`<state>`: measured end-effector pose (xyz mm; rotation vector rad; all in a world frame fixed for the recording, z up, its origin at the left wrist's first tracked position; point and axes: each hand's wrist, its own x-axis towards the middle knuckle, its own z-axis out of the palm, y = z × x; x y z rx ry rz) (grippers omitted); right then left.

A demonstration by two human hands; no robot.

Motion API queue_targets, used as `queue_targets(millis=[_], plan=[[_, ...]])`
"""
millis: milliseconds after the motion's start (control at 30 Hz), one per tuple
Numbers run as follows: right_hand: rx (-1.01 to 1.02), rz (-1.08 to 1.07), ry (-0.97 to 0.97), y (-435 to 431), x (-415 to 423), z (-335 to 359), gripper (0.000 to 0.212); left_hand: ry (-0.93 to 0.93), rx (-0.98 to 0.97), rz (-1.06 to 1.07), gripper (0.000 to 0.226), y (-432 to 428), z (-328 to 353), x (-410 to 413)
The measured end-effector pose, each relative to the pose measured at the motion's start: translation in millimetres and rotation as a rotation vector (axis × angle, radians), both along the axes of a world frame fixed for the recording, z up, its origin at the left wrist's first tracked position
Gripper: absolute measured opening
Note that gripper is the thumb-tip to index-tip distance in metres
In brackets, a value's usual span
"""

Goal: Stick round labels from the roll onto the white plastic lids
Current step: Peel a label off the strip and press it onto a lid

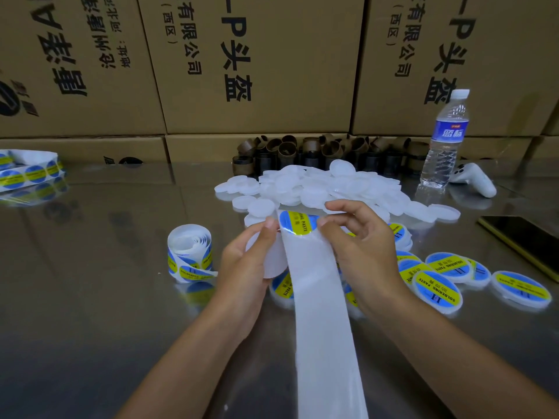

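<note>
On the table, few blue-and-yellow labelled lids lie done; many bare white round plastic lids wait. Your left hand grips one lid; right hand pinches the white label strip.

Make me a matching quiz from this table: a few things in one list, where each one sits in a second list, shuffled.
Things:
1 water bottle
2 label roll
3 plain white lids
4 labelled lids

Places:
A standing left of the left hand
B heaped just beyond the right hand
C upright at far right, beside the white controller
D lying flat, right of the right hand

Pairs: 1-C, 2-A, 3-B, 4-D
</note>
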<state>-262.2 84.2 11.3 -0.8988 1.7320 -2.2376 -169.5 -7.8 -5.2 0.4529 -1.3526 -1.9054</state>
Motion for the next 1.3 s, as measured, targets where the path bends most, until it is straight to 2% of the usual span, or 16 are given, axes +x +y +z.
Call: queue_targets(millis=[133,233,367,533,967,1300], plan=[[0.044,0.039,0.162,-0.9,5.0,-6.4,0.029,-0.025,-0.071,-0.014,0.033,2.3,0.8,1.5],[0.112,-0.060,0.359,-1.4,7.3,-11.2,0.026,-0.050,-0.086,0.018,0.015,1.4,-0.9,2.6],[0.151,-0.227,0.531,-3.5,5.0,-12.2,0.015,-0.070,-0.090,0.022,0.015,3.8,0.1,3.0],[0.190,-0.253,0.673,-2.3,1.7,-13.2,0.018,-0.081,-0.093,0.012,0.016,3.9,-0.7,2.5],[0.229,-0.257,0.818,-2.7,-6.0,-15.8,0.012,-0.114,-0.115,-0.059,0.017,3.9,-2.8,3.8],[0.220,-0.267,0.805,-2.8,-7.6,-14.9,0.002,-0.126,-0.118,-0.054,0.015,5.2,-1.6,2.1]])
